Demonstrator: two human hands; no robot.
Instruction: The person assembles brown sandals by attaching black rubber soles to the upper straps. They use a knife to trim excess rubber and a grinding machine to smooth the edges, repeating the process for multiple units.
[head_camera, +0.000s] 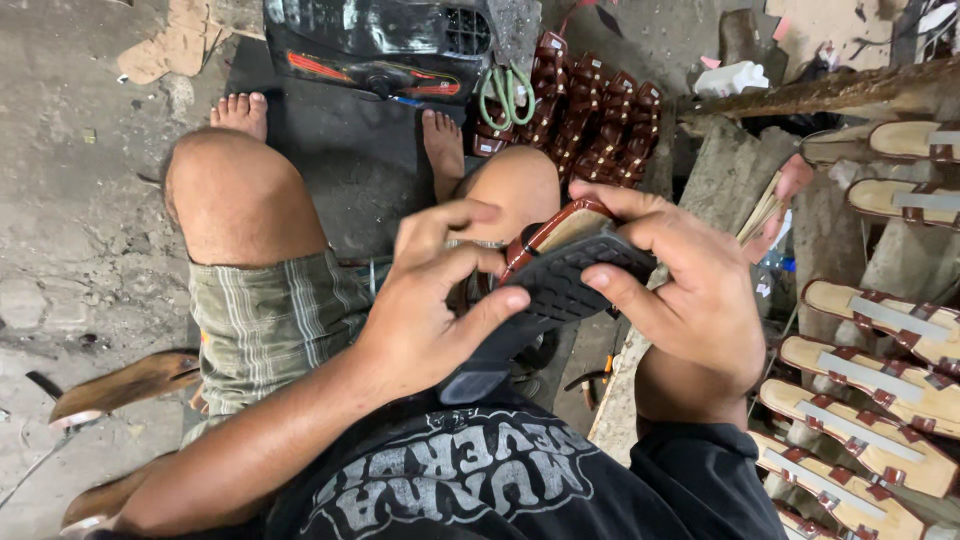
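Observation:
A sandal with a black ridged sole (560, 285) and a brown-edged tan footbed is held sole-up in front of my lap. My left hand (435, 305) grips its near end, thumb pressed on the sole and fingers curled over the far side. My right hand (690, 280) clasps the other end, fingers wrapped across the sole and the brown rim. My knees and bare feet show beyond the sandal.
Several unfinished tan sandals with brown straps (865, 385) lie in rows on the right. A stack of dark red straps (595, 115) sits ahead, next to green shears (505, 95) and a black machine (380, 45). A wooden beam (830, 90) runs upper right.

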